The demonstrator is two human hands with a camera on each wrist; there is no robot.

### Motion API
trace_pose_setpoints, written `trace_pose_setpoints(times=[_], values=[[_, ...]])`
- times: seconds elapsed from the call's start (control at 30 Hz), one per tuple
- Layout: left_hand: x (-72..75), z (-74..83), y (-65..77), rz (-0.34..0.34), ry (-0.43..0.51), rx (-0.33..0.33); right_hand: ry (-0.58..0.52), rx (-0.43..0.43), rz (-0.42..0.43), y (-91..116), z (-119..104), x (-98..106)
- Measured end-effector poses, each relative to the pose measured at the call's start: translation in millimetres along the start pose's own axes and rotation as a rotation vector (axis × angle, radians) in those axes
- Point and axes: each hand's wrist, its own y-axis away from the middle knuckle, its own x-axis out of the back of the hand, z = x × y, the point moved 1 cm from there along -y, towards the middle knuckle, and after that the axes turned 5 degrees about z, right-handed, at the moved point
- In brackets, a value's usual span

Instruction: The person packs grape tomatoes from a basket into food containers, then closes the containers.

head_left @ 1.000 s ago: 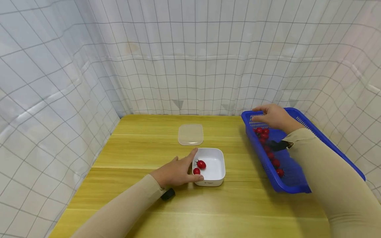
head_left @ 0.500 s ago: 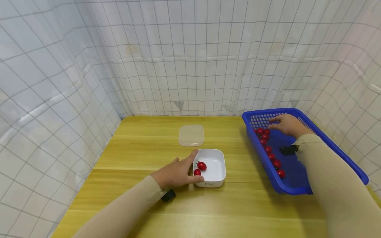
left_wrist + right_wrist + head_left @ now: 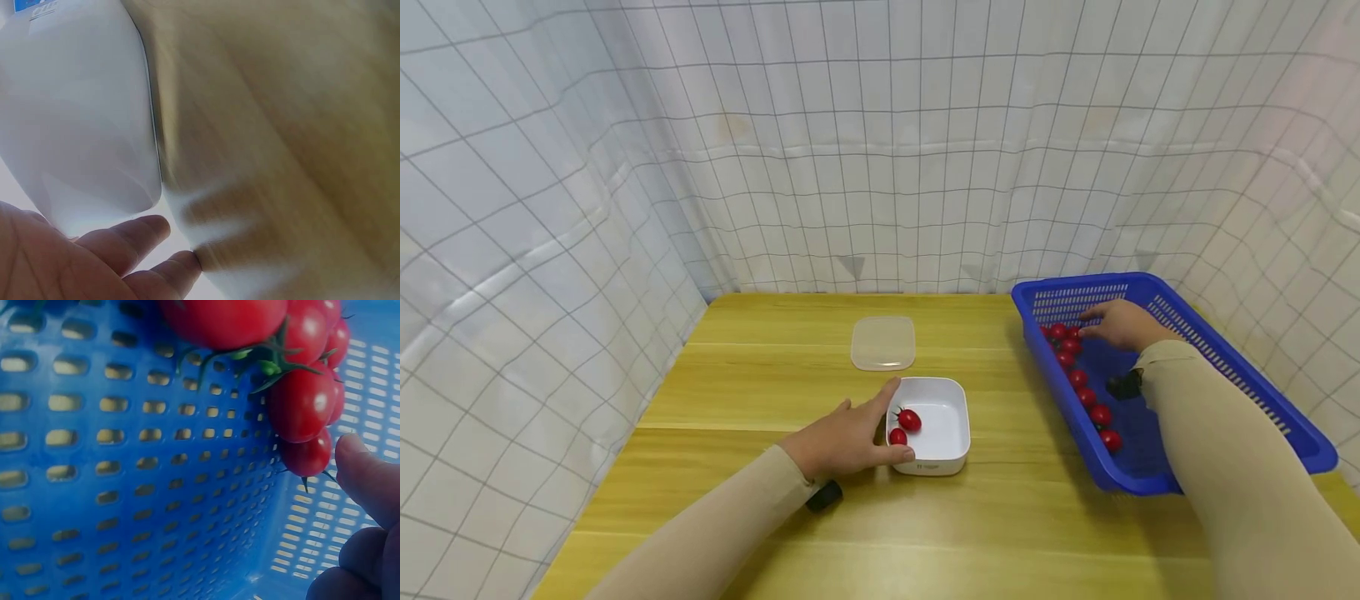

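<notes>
My left hand (image 3: 842,437) holds the side of a small white square container (image 3: 946,427), forefinger at its far rim and thumb at the near one. Two cherry tomatoes (image 3: 909,420) with green stems lie in the container's left part. In the left wrist view, fingers (image 3: 125,240) lie along the white container's wall (image 3: 81,125). My right hand (image 3: 1120,323) reaches into a blue plastic basket (image 3: 1078,283), fingers right at the far end of a row of cherry tomatoes (image 3: 1086,397). In the right wrist view a thumb (image 3: 365,469) points toward the lowest cherry tomato (image 3: 306,453).
A translucent square lid (image 3: 883,343) lies flat behind the container. The basket, with slotted walls, stands at the right of the wooden table (image 3: 760,375). A white gridded curtain (image 3: 917,167) encloses the back and sides.
My right hand has drawn back from over the basket's far left edge and lowered inside it, toward the far tomatoes. The left hand stays on the container.
</notes>
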Motion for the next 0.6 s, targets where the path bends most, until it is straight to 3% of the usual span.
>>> trace_pose_setpoints(times=[0.6], values=[[0.5, -0.1, -0.7, -0.004, -0.017, 0.000, 0.041, 0.027, -0.036, -9, 6, -11]])
